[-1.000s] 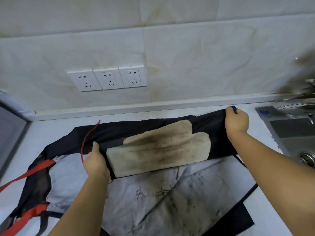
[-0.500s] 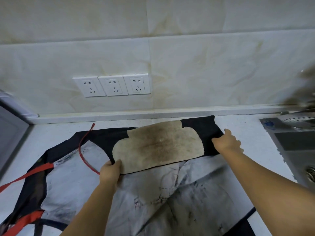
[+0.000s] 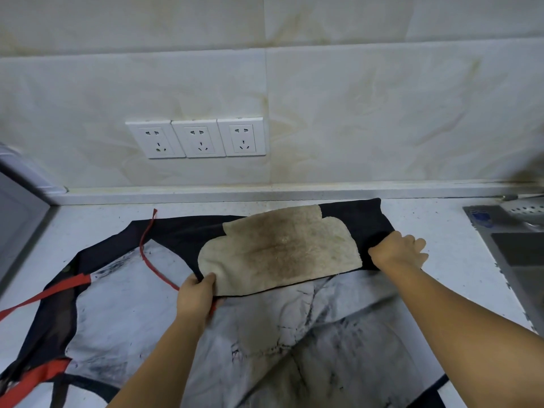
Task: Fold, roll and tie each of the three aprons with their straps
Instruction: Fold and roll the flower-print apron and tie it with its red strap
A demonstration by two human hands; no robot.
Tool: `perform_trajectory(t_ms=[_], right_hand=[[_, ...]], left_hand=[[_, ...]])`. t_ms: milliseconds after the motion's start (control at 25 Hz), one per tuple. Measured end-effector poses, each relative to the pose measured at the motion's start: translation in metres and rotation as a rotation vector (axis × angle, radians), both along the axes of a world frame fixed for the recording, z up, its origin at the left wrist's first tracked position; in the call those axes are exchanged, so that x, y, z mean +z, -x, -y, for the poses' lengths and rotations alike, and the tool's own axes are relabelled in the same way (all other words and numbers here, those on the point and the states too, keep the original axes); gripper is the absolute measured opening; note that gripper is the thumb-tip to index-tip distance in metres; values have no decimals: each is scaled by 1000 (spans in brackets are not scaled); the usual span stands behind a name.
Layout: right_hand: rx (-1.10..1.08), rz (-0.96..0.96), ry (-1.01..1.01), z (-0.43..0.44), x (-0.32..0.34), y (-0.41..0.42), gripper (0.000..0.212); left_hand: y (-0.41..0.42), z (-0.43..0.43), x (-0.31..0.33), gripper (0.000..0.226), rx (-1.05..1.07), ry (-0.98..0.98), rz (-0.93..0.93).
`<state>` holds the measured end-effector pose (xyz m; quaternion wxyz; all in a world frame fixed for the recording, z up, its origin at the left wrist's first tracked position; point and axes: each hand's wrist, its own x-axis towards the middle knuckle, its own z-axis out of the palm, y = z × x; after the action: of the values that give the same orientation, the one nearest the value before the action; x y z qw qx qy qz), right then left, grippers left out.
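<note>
A dark apron with a pale, smudged inner side lies spread on the white counter. Its far end is folded toward me, showing a stained beige fleece patch. My left hand pinches the fold's near left corner, thumb on the fleece. My right hand rests on the fold's right end with fingers spread flat on the black cloth. A thin red cord curves over the apron's left part. Red straps trail off to the left.
A steel sink is set into the counter at the right, with a perforated metal strainer at its back. Three white wall sockets sit on the tiled wall. A grey appliance stands at the left edge.
The apron's far end was pulled toward me and laid down as a fold. My right hand let go of the far corner and now lies flat on the fold's right end.
</note>
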<state>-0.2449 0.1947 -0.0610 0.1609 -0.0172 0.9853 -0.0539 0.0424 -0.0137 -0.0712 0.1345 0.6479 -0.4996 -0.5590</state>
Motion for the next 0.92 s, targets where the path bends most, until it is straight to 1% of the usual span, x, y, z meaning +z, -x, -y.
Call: perform_trajectory(t_ms=[40, 80, 120, 160, 200, 240, 280, 320, 400, 480, 560, 600, 640, 680, 720, 760, 800, 840, 880, 920], right_hand=[[-4, -25, 17, -1, -2, 1, 17], [-25, -41, 47, -3, -3, 2, 23], [-58, -50, 84, -6, -5, 4, 28], [-96, -53, 118, -8, -6, 6, 32], [-127, -52, 155, -11, -7, 8, 35], [-143, -48, 204, -14, -9, 12, 36], [-148, -43, 271, -17, -9, 15, 37], [-145, -41, 344, -19, -9, 18, 37], [-126, -85, 458, -22, -9, 21, 34], [-117, -163, 530, -24, -8, 22, 28], [-126, -195, 550, -27, -6, 27, 25], [-120, -194, 514, -28, -5, 28, 25], [-88, -217, 433, -29, -5, 27, 27], [-14, -279, 320, -29, -6, 25, 31], [95, -366, 228, -26, -8, 18, 35], [233, -436, 185, -20, -11, 7, 39], [378, -458, 164, -10, -14, -7, 44], [500, -417, 134, 0, -17, -21, 49], [575, -333, 91, 8, -22, -31, 54], [594, -232, 48, 13, -28, -37, 60]], left_hand=[[0, -4, 1, 25, -23, 119, 81], [-1, -7, 1, 41, -19, 262, 171], [-1, -7, 2, 57, -25, 457, 234], [3, -7, 2, 64, -115, 694, 275], [9, -9, 1, 63, -289, 922, 301], [15, -9, -5, 58, -502, 1073, 323], [24, -10, -7, 54, -718, 1114, 346], [32, -12, -7, 55, -876, 1072, 393], [50, -13, -10, 65, -1051, 936, 508], [66, -9, -15, 72, -1109, 846, 599], [79, 1, -16, 75, -1095, 759, 674], [84, 7, -17, 75, -1091, 718, 696], [88, 12, -17, 75, -1092, 685, 708], [91, 15, -19, 75, -1093, 666, 706], [93, 16, -21, 74, -1085, 661, 687], [94, 18, -23, 72, -1061, 668, 656], [94, 20, -25, 70, -1030, 683, 625], [92, 24, -27, 69, -1007, 702, 608], [91, 29, -29, 69, -999, 714, 607], [88, 33, -31, 70, -1002, 713, 621]])
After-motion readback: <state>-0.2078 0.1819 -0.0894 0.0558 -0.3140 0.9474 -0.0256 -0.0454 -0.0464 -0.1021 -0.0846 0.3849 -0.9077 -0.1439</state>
